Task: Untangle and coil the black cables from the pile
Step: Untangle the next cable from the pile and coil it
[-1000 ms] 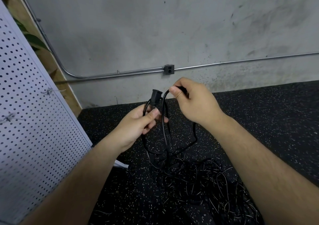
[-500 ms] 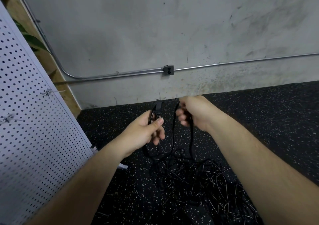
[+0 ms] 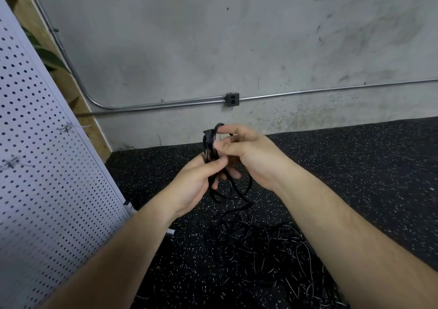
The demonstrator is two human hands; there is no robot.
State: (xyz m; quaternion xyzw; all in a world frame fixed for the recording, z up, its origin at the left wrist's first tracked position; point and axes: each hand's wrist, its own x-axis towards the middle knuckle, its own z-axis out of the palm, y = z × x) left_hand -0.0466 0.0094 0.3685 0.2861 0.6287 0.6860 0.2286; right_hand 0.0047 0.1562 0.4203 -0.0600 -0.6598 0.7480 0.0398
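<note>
So far only a few loops of one cable (image 3: 209, 147) are coiled. Left hand (image 3: 196, 183) grips them with curled fingers; right hand (image 3: 248, 154) pinches the top loop. The rest drops to the pile (image 3: 260, 249), near on the floor (image 3: 355, 178), mostly tangled.

two bare arms fill the lower part of the view. the left forearm (image 3: 123, 249) and the right forearm (image 3: 343, 232) are uncovered along their whole visible length, from the picture's edge up to the wrist. fine hair shows faintly on the right forearm. the left hand (image 3: 194, 187) and the right hand (image 3: 251, 159) are bare too. the fingers (image 3: 231, 130) are slim, and their nails are too blurred to make out. the outlines of both arms look slightly soft.
</note>
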